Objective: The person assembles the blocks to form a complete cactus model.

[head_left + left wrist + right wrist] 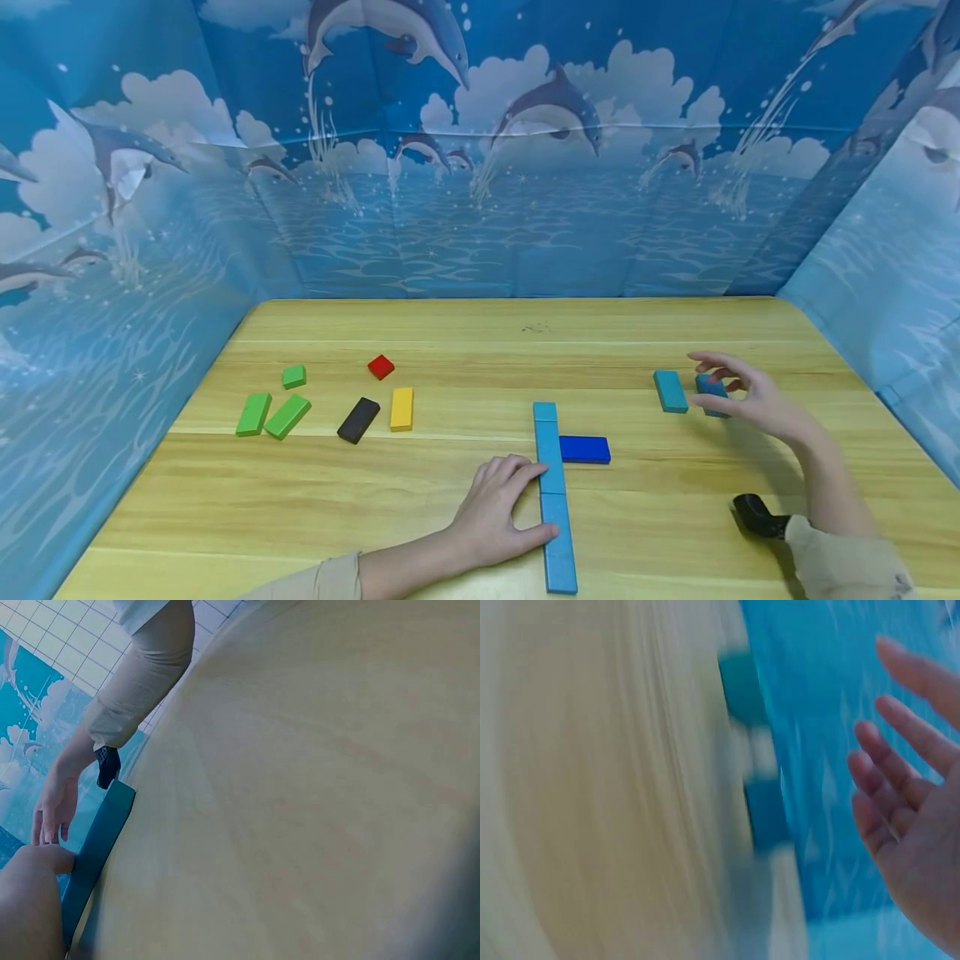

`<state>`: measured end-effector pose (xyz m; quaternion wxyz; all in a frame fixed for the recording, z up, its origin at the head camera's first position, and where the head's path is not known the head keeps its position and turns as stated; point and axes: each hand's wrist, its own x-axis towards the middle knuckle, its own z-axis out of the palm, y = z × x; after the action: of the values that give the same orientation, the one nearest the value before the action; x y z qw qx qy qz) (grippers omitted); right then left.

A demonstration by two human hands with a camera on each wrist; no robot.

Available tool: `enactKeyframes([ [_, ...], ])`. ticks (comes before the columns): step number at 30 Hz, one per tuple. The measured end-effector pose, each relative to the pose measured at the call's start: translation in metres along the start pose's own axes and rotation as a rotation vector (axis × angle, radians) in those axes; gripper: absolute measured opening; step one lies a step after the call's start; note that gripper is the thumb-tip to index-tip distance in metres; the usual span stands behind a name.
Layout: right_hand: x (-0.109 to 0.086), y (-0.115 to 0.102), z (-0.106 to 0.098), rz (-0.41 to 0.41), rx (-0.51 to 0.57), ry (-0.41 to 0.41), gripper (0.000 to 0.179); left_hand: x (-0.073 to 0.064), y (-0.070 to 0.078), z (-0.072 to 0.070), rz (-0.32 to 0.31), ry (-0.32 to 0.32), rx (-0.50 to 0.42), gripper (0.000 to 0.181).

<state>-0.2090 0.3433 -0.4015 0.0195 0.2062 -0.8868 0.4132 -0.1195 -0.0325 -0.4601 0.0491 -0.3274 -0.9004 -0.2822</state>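
Note:
A row of light blue blocks (pixel 556 512) lies end to end in front of me. My left hand (pixel 491 517) rests against its left side, the thumb and a fingertip touching its top. A dark blue block (pixel 588 450) lies crosswise against the row's right side. At the right, my right hand (pixel 753 400) hovers with fingers spread over a blue block (pixel 708 385), which it partly covers. Just left of that lies a teal block (pixel 671 392). In the right wrist view, the right hand (pixel 922 802) holds nothing.
On the left lie several green blocks (pixel 288 415), a red block (pixel 381 367), a black block (pixel 358 420) and a yellow block (pixel 402 409). A dolphin-print curtain (pixel 450 233) stands along the table's back and sides. A black wrist device (pixel 759 517) sits at the right sleeve.

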Motion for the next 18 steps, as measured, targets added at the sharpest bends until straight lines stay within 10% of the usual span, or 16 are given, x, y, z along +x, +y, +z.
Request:
enactKeyframes([
  [18,-0.021,0.06,-0.028,0.222,0.006,-0.114,0.069,0.0,0.0,-0.001,0.006,0.002,-0.013,0.063],
])
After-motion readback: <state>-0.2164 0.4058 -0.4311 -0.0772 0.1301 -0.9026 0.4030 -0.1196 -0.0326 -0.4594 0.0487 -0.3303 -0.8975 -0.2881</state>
